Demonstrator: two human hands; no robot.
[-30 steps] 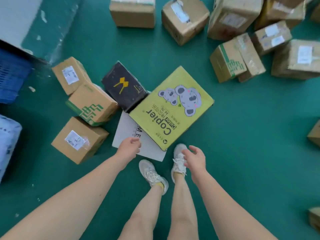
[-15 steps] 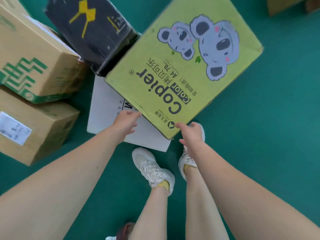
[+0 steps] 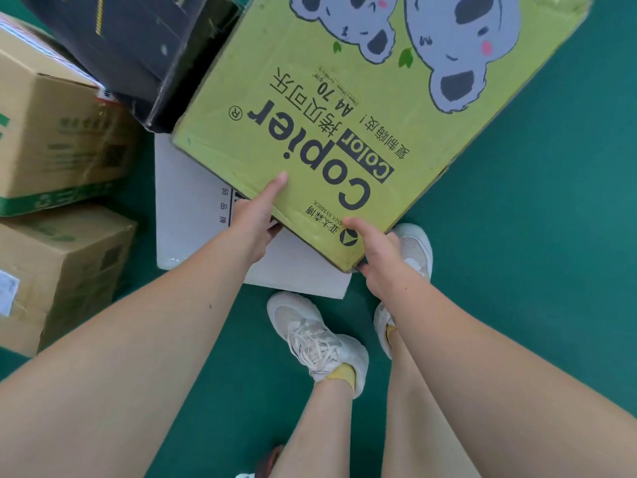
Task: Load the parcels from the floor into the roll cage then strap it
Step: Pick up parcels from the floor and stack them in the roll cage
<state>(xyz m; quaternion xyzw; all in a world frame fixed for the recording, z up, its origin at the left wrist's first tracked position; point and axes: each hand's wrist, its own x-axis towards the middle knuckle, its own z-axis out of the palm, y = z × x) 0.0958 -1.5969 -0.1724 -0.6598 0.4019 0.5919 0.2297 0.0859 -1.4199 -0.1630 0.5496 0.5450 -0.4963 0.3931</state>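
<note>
A large yellow-green Copier paper box (image 3: pixel 362 108) with grey koala pictures lies on the green floor in front of me. My left hand (image 3: pixel 256 219) grips its near left edge, thumb on top and fingers underneath. My right hand (image 3: pixel 374 251) grips the near corner, thumb on the printed top. A flat white parcel (image 3: pixel 193 208) lies partly under the box. The roll cage is out of view.
A black box (image 3: pixel 138 46) leans against the yellow-green box at top left. Two brown cartons (image 3: pixel 58 139) (image 3: pixel 58 270) stand at the left. My feet in white shoes (image 3: pixel 317 343) stand just behind the box. Bare green floor (image 3: pixel 534 236) spreads to the right.
I have bent down closer to the box. Both hands reached forward and took hold of its near edge and corner.
</note>
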